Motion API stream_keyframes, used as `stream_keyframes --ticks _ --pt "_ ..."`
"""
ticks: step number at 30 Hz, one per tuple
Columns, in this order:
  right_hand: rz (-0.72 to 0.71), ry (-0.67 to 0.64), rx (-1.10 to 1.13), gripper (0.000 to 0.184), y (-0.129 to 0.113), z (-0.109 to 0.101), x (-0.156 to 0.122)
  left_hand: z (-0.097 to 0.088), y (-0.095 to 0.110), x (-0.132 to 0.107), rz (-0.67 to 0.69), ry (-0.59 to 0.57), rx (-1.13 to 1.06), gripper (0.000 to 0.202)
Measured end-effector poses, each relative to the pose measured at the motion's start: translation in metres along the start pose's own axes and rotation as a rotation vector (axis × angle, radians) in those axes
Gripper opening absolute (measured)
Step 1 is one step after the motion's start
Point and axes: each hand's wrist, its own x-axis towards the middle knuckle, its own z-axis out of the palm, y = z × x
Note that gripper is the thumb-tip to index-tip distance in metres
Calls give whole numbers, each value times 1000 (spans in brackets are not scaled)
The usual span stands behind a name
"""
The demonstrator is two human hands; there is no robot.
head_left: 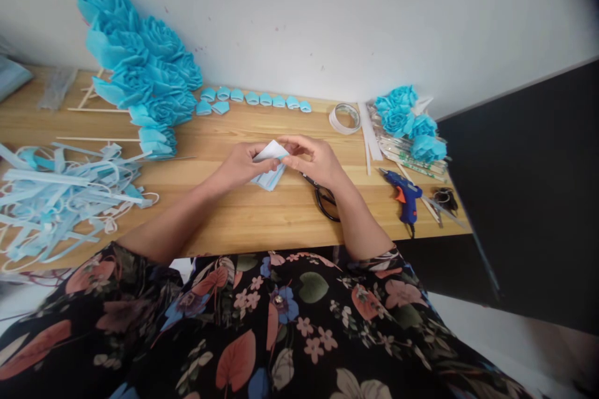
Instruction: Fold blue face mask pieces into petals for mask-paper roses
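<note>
Both my hands hold a folded piece of blue and white mask fabric (270,179) above the middle of the wooden table. My left hand (242,165) pinches its left side, thumb laid across the front. On the upper right edge, my right hand (311,159) is closed with thumb and fingertips at the fabric. Partly hidden under my right wrist lie scissors with black handles (326,204). Beyond the hands, several small folded blue pieces (266,100) form a row near the wall.
Large blue fabric flowers (135,56) are heaped at the back left. Cut strips with ear loops (60,193) cover the left front. A tape roll (345,118), white strips (370,131), smaller blue flowers (397,113) and a blue glue gun (406,194) lie on the right, beside a dark panel (524,181).
</note>
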Motion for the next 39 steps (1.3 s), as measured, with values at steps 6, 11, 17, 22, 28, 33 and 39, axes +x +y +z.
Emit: stream_keyframes --ticks 6,11,17,22,28,33,39 --pt "39 149 59 23 5 4 2 -1 1 0 39 20 14 26" --pt "86 342 138 30 10 2 5 -1 0 5 67 131 -210 25" --pt "99 426 209 40 5 3 7 0 1 7 126 301 -436 32" --pt "72 432 243 38 5 4 7 3 0 3 282 282 -291 33" --pt "91 406 220 30 7 8 8 5 -5 5 267 258 -263 26" --pt "102 439 217 26 12 11 7 6 -5 6 180 246 -315 17" --pt "102 493 193 24 18 10 7 5 -9 11 178 255 -399 18"
